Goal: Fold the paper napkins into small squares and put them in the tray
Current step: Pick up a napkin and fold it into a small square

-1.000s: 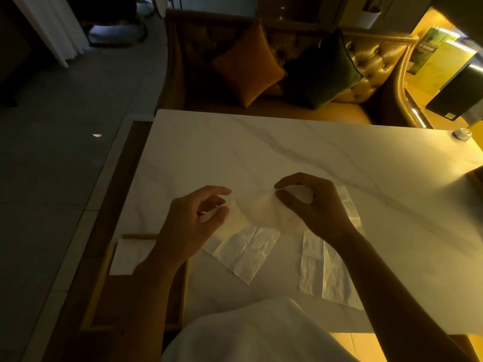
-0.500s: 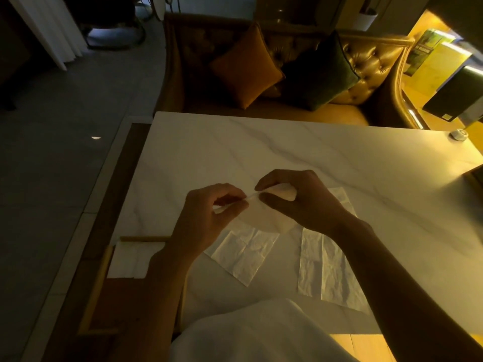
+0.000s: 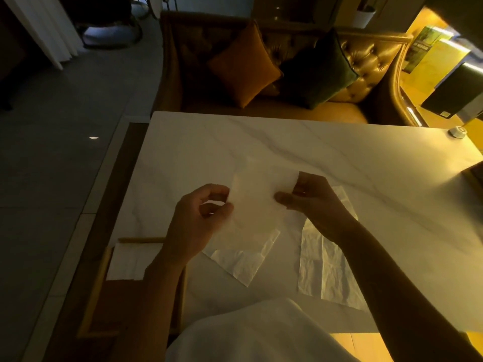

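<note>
A thin white paper napkin (image 3: 257, 198) is held up above the marble table (image 3: 339, 158), spread between both hands. My left hand (image 3: 200, 220) pinches its left edge and my right hand (image 3: 313, 202) pinches its right edge. Below it a second napkin (image 3: 248, 259) lies flat on the table. A third napkin (image 3: 326, 267) lies to the right, partly under my right forearm. The wooden tray (image 3: 100, 288) sits at the lower left, off the table's left edge, with a folded white napkin (image 3: 128, 261) in its far end.
A tufted sofa with an orange cushion (image 3: 243, 66) and a dark green cushion (image 3: 318, 71) stands beyond the table's far edge. A small round white object (image 3: 458, 131) rests at the far right corner. Books (image 3: 444, 74) lie further right.
Both hands have lifted the napkin and drawn apart, so it has opened out from a small bunched piece into a wide sheet held above the table.
</note>
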